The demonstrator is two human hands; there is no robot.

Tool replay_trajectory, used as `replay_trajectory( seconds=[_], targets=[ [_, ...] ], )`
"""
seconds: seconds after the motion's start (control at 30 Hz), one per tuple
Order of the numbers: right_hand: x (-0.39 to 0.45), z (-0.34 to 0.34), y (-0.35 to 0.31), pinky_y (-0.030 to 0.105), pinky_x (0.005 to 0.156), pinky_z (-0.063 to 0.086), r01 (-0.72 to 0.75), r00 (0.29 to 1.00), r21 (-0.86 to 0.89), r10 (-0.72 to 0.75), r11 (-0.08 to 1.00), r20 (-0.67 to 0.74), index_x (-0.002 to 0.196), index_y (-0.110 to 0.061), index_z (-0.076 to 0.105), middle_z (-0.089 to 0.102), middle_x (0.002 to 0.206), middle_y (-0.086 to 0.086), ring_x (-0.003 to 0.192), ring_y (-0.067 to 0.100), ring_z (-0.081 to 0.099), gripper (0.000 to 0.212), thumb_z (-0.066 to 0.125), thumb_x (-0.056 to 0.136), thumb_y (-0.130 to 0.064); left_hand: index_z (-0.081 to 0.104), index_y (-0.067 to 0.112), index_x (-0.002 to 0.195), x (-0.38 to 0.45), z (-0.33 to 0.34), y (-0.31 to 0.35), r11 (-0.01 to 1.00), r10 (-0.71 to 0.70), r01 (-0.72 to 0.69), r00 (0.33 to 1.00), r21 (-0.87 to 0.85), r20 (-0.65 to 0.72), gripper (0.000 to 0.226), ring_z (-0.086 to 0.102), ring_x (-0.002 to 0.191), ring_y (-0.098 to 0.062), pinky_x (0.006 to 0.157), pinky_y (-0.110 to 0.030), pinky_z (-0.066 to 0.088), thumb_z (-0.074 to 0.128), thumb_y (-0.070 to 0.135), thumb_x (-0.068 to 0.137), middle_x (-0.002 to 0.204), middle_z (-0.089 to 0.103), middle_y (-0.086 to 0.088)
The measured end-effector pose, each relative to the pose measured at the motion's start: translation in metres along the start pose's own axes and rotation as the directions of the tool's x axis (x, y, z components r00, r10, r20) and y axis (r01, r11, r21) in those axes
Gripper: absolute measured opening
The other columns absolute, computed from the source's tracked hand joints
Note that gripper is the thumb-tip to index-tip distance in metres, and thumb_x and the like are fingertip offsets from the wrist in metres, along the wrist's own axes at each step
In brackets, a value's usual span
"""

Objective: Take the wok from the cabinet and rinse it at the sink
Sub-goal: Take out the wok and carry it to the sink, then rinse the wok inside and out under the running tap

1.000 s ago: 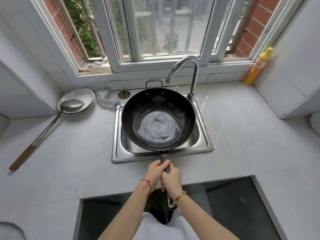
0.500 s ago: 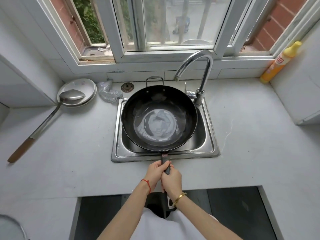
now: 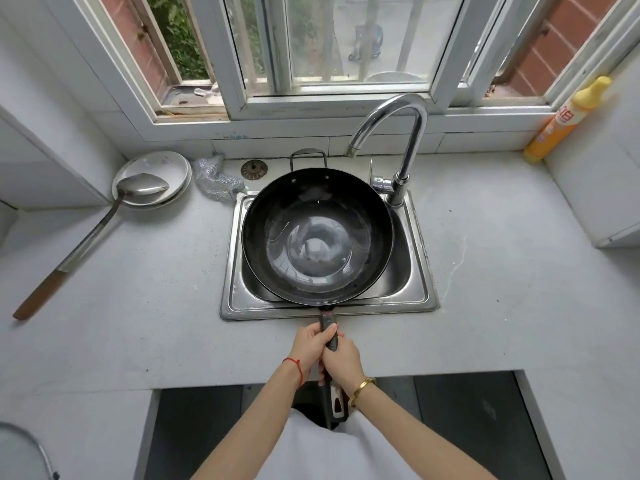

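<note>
Both hands clench the wok's long handle [image 3: 329,336], left hand [image 3: 309,344] ahead of right hand [image 3: 341,362], probably to steady its weight. The wok [image 3: 317,235] sits over the sink [image 3: 414,271], holding shallow water. Beyond, the faucet [image 3: 398,133] spout overhangs its far rim; a ladle [image 3: 91,237] rests on plates [image 3: 156,168] leftward.

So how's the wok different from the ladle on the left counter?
The wok is black, held over the sink by both hands, left hand and right hand; the ladle is silvery, untouched, its bowl resting on a plate. The wok's handle is dark; the ladle's is wooden. Both have long handles.
</note>
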State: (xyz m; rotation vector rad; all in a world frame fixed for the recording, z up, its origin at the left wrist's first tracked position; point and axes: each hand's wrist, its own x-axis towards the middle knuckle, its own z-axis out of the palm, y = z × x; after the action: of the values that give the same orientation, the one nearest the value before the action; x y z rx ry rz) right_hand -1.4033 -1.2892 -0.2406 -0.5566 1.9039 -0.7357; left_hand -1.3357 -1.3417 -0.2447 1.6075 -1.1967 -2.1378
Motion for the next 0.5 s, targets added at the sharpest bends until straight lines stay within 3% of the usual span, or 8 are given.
replay_trajectory(
  seconds=[0.07, 0.17, 0.27, 0.33, 0.4, 0.5],
  targets=[
    [0.001, -0.004, 0.001, 0.038, 0.048, 0.058, 0.014, 0.999, -0.046, -0.012, 0.999, 0.049, 0.092, -0.009, 0.056, 0.063, 0.056, 0.008, 0.044, 0.023, 0.063, 0.015, 0.047, 0.095, -0.021, 0.07, 0.005, 0.1, 0.0, 0.001, -0.003, 1.0, -0.003, 0.003, 1.0, 0.005, -0.017, 0.025, 0.055, 0.047, -0.014, 0.037, -0.025, 0.043, 0.061, 0.028, 0.094, 0.085, 0.072, -0.006],
    [0.002, -0.011, -0.002, 0.044, 0.062, 0.061, 0.063, 0.994, -0.144, -0.049, 0.988, 0.098, 0.084, -0.014, 0.055, 0.067, 0.067, 0.013, 0.06, 0.031, 0.069, 0.014, 0.047, 0.094, -0.021, 0.073, 0.01, 0.096, 0.002, 0.003, -0.002, 0.999, -0.006, 0.005, 0.999, -0.036, -0.032, 0.018, 0.065, 0.072, -0.017, 0.053, -0.028, 0.05, 0.062, 0.024, 0.093, 0.093, 0.074, -0.006],
    [0.008, -0.022, -0.005, 0.038, 0.076, 0.056, 0.147, 0.982, -0.358, -0.091, 0.922, 0.168, 0.094, -0.011, 0.062, 0.07, 0.088, 0.014, 0.081, 0.029, 0.067, 0.018, 0.052, 0.091, -0.026, 0.073, 0.009, 0.1, 0.004, 0.004, -0.001, 0.999, -0.011, 0.009, 0.999, -0.045, -0.036, 0.019, 0.066, 0.085, -0.015, 0.067, -0.023, 0.05, 0.063, 0.023, 0.092, 0.093, 0.074, -0.005],
    [0.011, -0.034, -0.011, 0.032, 0.071, 0.052, 0.165, 0.962, -0.432, -0.048, 0.887, 0.268, 0.084, -0.015, 0.062, 0.066, 0.079, 0.005, 0.071, 0.018, 0.06, 0.019, 0.055, 0.09, -0.032, 0.073, 0.01, 0.098, 0.002, 0.004, 0.0, 0.999, -0.012, 0.011, 0.999, -0.037, -0.031, 0.017, 0.065, 0.08, -0.012, 0.064, -0.019, 0.049, 0.063, 0.023, 0.092, 0.088, 0.073, -0.004],
    [0.013, -0.052, -0.021, 0.023, 0.065, 0.052, 0.102, 0.928, -0.461, 0.083, 0.882, 0.364, 0.074, -0.018, 0.058, 0.063, 0.07, 0.0, 0.061, 0.011, 0.059, 0.025, 0.056, 0.091, -0.037, 0.073, 0.014, 0.092, 0.002, 0.003, -0.001, 0.999, -0.016, 0.015, 1.0, -0.048, -0.021, 0.013, 0.066, 0.079, -0.013, 0.064, -0.019, 0.049, 0.063, 0.022, 0.093, 0.086, 0.074, -0.002],
    [0.022, -0.083, -0.04, 0.027, 0.07, 0.059, 0.007, 0.913, -0.426, 0.168, 0.905, 0.372, 0.089, -0.006, 0.065, 0.071, 0.083, 0.009, 0.065, 0.016, 0.064, 0.028, 0.055, 0.093, -0.032, 0.071, 0.011, 0.099, 0.004, 0.003, 0.0, 0.998, -0.024, 0.025, 1.0, -0.064, 0.007, 0.014, 0.07, 0.087, -0.018, 0.075, -0.024, 0.055, 0.061, 0.02, 0.094, 0.095, 0.074, -0.005]
  ],
)
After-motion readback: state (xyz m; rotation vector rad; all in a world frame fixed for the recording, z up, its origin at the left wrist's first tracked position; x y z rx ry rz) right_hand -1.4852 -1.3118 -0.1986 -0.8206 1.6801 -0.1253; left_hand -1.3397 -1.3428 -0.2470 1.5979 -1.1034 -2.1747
